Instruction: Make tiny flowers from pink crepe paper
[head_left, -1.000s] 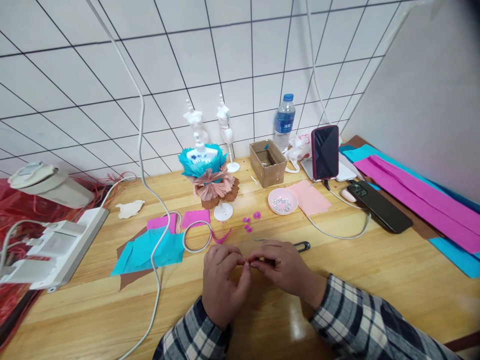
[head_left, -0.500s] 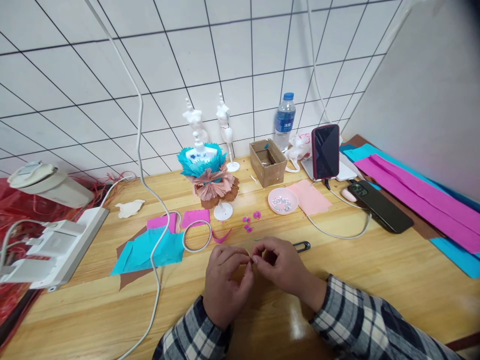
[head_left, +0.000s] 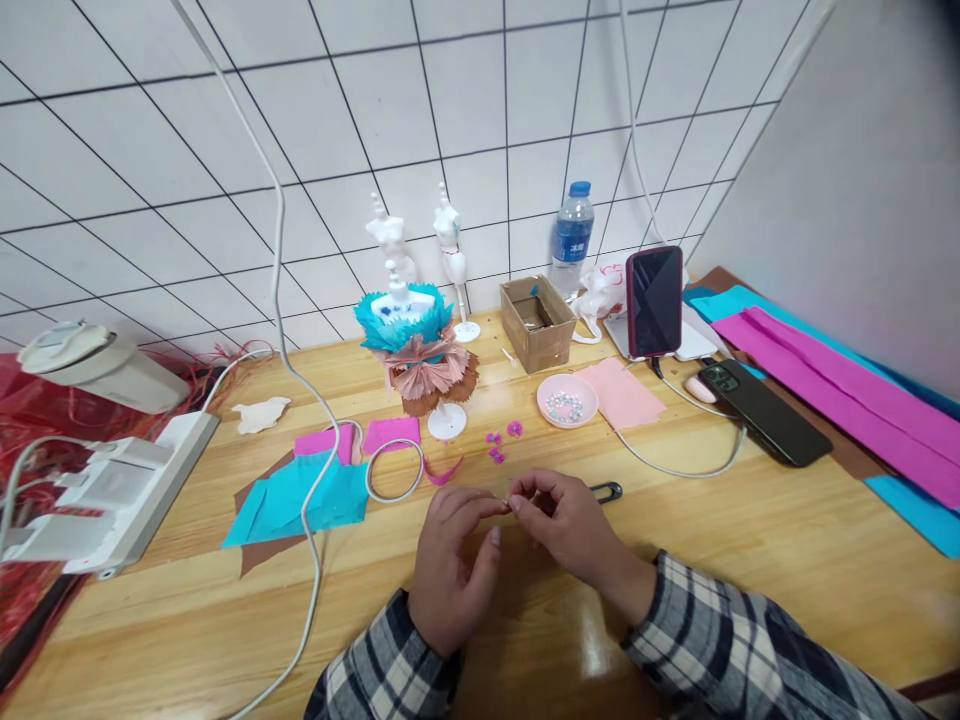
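My left hand is above the wooden table with its fingers stretched forward and its thumb apart from them. Its index fingertip meets the fingertips of my right hand, which are pinched together. Whatever is in that pinch is too small to make out. A dark looped handle sticks out from behind my right hand; the rest of that tool is mostly hidden. Several small magenta paper pieces lie just beyond my fingers. Farther back, a pink dish holds small shiny beads.
A mannequin in a blue and pink crepe paper dress stands behind, near a cardboard box. Blue paper and a ring lie left. A white cable crosses the table. A black phone is on the right.
My left thumb has moved away from the fingertips, and the left fingers have straightened. My right hand stays pinched in nearly the same place.
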